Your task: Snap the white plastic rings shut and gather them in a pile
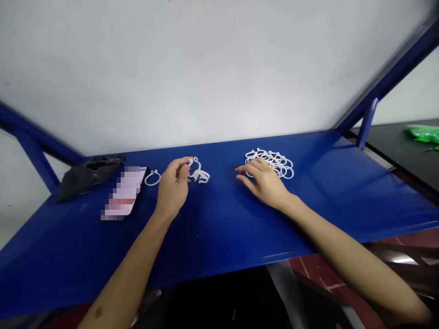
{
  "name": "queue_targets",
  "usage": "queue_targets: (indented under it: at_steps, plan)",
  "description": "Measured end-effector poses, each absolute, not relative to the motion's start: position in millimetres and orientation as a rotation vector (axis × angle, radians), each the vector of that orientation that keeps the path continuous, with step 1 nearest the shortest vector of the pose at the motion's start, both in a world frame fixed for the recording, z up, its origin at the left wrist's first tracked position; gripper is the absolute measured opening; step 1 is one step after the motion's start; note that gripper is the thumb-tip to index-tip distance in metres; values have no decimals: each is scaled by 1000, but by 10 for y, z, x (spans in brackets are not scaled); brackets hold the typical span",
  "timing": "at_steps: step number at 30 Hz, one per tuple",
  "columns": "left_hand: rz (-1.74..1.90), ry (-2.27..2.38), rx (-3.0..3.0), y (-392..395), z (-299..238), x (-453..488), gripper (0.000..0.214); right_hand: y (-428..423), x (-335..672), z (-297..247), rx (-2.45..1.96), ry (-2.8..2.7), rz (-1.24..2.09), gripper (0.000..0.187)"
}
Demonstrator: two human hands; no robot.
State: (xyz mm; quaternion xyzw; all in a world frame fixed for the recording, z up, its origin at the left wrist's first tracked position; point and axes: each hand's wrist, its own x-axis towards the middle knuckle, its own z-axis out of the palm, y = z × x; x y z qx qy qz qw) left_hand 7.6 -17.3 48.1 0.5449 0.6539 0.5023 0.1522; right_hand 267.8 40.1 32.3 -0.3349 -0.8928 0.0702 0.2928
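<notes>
The left hand [173, 185] pinched a ring cluster [200, 174]; the ring pile [279, 163] lay at one o'clock from the right hand [265, 183], its fingers spread and empty.

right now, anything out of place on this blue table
Only a single white plastic ring lying alone beside the black-edged phone, apart from the heap of white plastic rings at the right hand and the small ring cluster in the fingers of the left hand. Nothing looks broken.
</notes>
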Motion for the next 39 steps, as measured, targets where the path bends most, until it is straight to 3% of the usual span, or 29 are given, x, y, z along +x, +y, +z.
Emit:
queue_targets:
  at_steps: [9, 17, 22, 27, 35, 39]
  plan:
    - [1317, 1316, 1245, -204, 308, 314, 21, 207, 2421, 201, -824, -2334, 607, 27]
    - [1225, 1328, 1366, -254, 318, 399, 20, 176, 2346, 193, -865, -2059, 973, 11]
    - [1185, 1557, 1472, -219, 254, 361, 22, 161, 2354, 229, -786, -2023, 1026, 9]
    - [1152, 1776, 1646, -187, 214, 293, 25, 163, 2378, 260, -782, -2043, 974, 23]
    - [1028, 2029, 1999, -64, 57, 116, 29, 232, 2421, 214, -812, -2045, 772, 24]
    - [1048, 2174, 2170, -76, 101, 112, 28, 264, 2443, 204, -827, -2018, 779, 33]
